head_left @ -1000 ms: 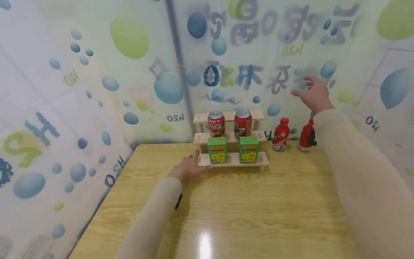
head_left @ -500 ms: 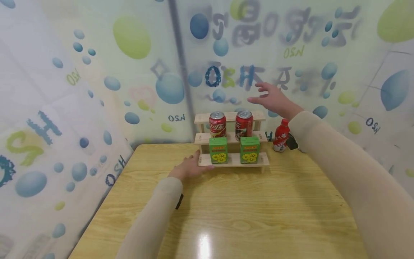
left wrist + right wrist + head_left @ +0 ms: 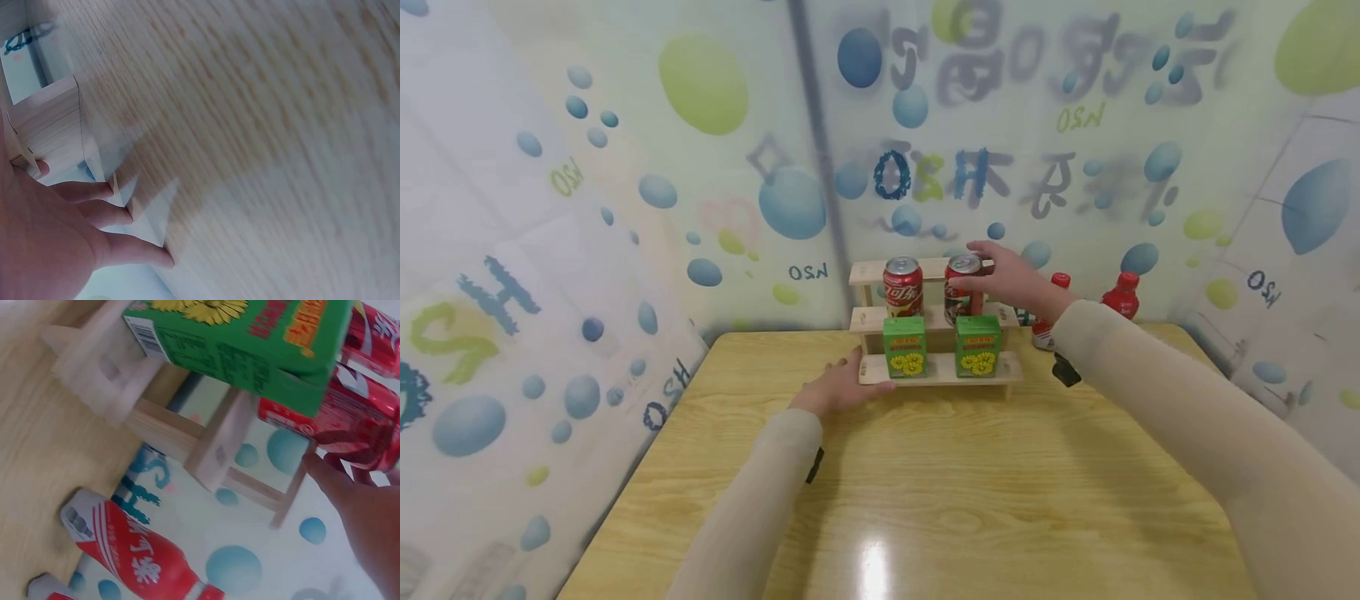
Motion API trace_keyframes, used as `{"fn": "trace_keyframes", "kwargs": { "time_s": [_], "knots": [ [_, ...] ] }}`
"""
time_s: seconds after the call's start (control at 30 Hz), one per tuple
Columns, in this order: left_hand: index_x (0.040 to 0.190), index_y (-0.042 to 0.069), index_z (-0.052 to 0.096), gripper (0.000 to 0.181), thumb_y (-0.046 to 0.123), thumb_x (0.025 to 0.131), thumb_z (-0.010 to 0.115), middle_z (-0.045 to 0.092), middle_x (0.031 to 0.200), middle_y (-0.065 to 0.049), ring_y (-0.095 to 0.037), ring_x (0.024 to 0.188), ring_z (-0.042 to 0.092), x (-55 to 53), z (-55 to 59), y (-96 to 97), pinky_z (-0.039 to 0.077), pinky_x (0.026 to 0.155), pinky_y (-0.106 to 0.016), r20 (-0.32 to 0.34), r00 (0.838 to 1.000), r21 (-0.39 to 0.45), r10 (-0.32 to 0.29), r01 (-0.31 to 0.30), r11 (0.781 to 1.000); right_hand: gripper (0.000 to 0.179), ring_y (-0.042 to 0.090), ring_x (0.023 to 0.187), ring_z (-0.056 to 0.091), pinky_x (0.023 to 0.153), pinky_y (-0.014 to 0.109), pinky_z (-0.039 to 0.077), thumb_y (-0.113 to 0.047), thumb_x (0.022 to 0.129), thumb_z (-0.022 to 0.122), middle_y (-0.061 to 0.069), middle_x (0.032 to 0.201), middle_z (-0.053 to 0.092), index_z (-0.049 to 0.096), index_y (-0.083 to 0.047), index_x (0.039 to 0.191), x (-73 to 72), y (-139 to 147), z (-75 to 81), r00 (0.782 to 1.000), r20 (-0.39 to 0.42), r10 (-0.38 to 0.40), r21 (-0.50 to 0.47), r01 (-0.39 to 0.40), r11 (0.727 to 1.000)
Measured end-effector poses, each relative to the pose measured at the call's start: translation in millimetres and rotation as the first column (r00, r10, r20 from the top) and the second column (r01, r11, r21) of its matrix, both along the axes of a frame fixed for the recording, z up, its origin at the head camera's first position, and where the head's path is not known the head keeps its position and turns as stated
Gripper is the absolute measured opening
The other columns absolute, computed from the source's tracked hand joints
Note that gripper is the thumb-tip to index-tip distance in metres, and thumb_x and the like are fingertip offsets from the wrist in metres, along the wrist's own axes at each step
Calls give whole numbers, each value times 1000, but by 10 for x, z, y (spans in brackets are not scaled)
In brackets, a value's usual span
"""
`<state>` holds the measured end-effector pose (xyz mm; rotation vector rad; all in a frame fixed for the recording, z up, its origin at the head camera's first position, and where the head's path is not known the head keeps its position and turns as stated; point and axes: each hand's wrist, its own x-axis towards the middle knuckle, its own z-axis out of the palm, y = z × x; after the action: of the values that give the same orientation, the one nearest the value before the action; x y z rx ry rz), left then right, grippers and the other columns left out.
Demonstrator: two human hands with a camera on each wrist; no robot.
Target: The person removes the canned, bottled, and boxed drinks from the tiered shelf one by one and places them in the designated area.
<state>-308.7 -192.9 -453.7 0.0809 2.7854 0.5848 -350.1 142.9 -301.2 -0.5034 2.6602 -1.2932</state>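
Note:
A three-tier wooden shelf [image 3: 940, 371] stands at the back of the table. My left hand [image 3: 838, 387] holds its lower left end, thumb along the front edge. In the left wrist view several fingers [image 3: 134, 250] reach straight down onto the tabletop. My right hand [image 3: 1015, 279] is around the upper part of the right-hand red soda can [image 3: 958, 304], thumb in front and fingers behind; the far fingers are partly hidden. Another red soda can [image 3: 902, 292] stands left of it on the middle tier. Two green drink cartons [image 3: 906, 350] with yellow flowers stand on the lowest tier.
Right of the shelf, two red bottles stand on the table; my right forearm partly covers the near bottle [image 3: 1060, 281] and the farther bottle [image 3: 1122, 296]. The wooden table [image 3: 962, 492] extends towards me. A patterned curtain [image 3: 737, 250] hangs close behind it.
My right hand has come from the upper right, leftward and then down, to the right-hand can. My left hand has stayed at the shelf's end. The cans and cartons have not moved.

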Motion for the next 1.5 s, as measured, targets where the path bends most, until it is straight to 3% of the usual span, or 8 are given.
{"fn": "trace_keyframes", "kwargs": {
  "time_s": [0.17, 0.47, 1.0, 1.5],
  "knots": [
    [173, 29, 7, 137, 108, 68, 47, 23, 178, -16, -49, 164, 19, 2, 2, -6, 17, 119, -87, -1, 1000, 3, -3, 3, 1000, 93, 40, 150, 45, 118, 60, 47, -43, 102, 72, 20, 165, 41, 18, -11, 171, -26, -18, -124, 999, -18, -35, 10, 35, 999],
    [173, 29, 8, 140, 109, 66, 48, 24, 178, -15, -48, 164, 20, 0, -15, -7, 17, 119, -87, -9, 1000, 8, 7, -7, 1000, 88, 41, 147, 48, 117, 58, 48, -41, 103, 71, 22, 162, 44, 23, -7, 168, -74, -37, -206, 997, -40, -69, 23, 70, 997],
    [173, 30, 9, 139, 108, 65, 51, 25, 178, -16, -49, 164, 19, -26, -41, -17, 17, 122, -84, -4, 1000, 45, 11, -11, 999, 71, 39, 138, 53, 113, 58, 50, -36, 103, 72, 19, 154, 51, 38, -8, 159, -27, -29, -206, 995, -62, -75, -19, 74, 997],
    [173, 30, 8, 137, 108, 67, 48, 24, 178, -15, -48, 164, 19, -2, -43, -6, 18, 121, -84, -10, 1000, 16, 12, -12, 1000, 80, 41, 144, 53, 108, 58, 52, -44, 100, 74, 18, 158, 51, 37, -10, 163, 61, 269, -179, 993, -71, -91, 4, 92, 996]
  ]
}}
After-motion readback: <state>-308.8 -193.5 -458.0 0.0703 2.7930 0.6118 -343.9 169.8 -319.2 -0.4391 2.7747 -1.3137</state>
